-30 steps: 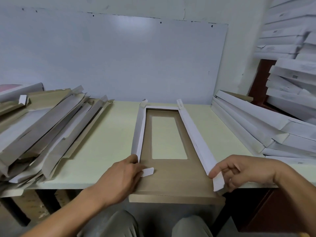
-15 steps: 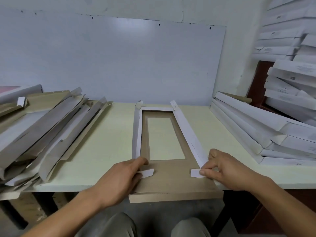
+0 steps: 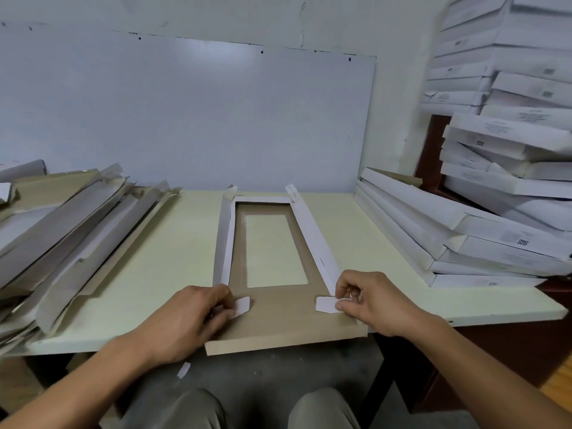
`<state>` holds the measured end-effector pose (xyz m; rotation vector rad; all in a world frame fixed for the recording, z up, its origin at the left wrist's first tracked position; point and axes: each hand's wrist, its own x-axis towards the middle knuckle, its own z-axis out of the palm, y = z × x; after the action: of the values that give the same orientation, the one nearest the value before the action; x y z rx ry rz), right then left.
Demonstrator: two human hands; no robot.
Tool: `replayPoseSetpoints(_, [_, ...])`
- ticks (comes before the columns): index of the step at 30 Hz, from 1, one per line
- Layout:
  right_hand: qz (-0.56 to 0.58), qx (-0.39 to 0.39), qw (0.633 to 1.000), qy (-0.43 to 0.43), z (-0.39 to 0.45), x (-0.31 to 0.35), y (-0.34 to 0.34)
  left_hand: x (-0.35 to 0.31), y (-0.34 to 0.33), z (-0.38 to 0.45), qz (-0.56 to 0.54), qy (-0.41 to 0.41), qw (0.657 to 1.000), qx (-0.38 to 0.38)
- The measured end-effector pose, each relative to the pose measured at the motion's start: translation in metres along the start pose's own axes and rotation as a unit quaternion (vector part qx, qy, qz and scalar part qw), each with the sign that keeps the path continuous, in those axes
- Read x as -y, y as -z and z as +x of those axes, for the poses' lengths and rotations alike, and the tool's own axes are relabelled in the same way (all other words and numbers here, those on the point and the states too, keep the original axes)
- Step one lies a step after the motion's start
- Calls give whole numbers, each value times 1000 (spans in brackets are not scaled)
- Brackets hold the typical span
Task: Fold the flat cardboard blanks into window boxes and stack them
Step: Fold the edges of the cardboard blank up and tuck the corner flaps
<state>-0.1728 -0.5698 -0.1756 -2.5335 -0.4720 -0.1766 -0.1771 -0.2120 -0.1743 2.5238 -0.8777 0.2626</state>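
A brown cardboard blank [image 3: 278, 317] with a rectangular window lies lengthwise on the pale table [image 3: 173, 249], its near end hanging over the front edge. Its two long white side walls stand folded up. My left hand [image 3: 192, 317] pinches the small white tab [image 3: 243, 306] at the near end of the left wall. My right hand [image 3: 371, 300] pinches the matching white tab [image 3: 326, 304] of the right wall, folded inward onto the brown panel.
A loose heap of flat blanks [image 3: 71, 236] covers the table's left side. Folded white boxes [image 3: 458, 239] are stacked at the right, with more boxes [image 3: 507, 134] piled behind them. A whiteboard [image 3: 185, 119] leans on the wall. A paper scrap [image 3: 183, 369] lies on the floor.
My right hand moved left from the outer end of the right wall and folded its tab inward onto the panel. My left hand kept holding the left tab.
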Motion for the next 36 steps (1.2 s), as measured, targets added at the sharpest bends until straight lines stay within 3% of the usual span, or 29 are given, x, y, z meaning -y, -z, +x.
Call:
replayPoseSetpoints(4, [10, 4, 1000, -4, 0, 4, 6, -1, 16, -2, -26, 25, 995, 90])
replayPoseSetpoints(8, [-11, 26, 1000, -5, -1, 8, 13, 1, 21, -8, 44, 34, 984, 169])
replayPoseSetpoints(13, [-70, 106, 990, 52, -9, 18, 31, -4, 15, -8, 85, -33, 992, 87])
replayPoseSetpoints(18, [-42, 176, 982, 59, -12, 24, 44, -8, 15, -3, 36, -6, 997, 67])
replayPoseSetpoints(22, [-82, 144, 984, 70, -5, 20, 38, -11, 12, 3, -36, 40, 998, 29])
replayPoseSetpoints(27, [-59, 115, 992, -5, 13, 18, 33, -13, 12, 14, -133, 99, 986, -16])
replayPoseSetpoints(36, [-45, 144, 987, -64, 39, 19, 15, -10, 10, 35, -54, 201, 978, 5])
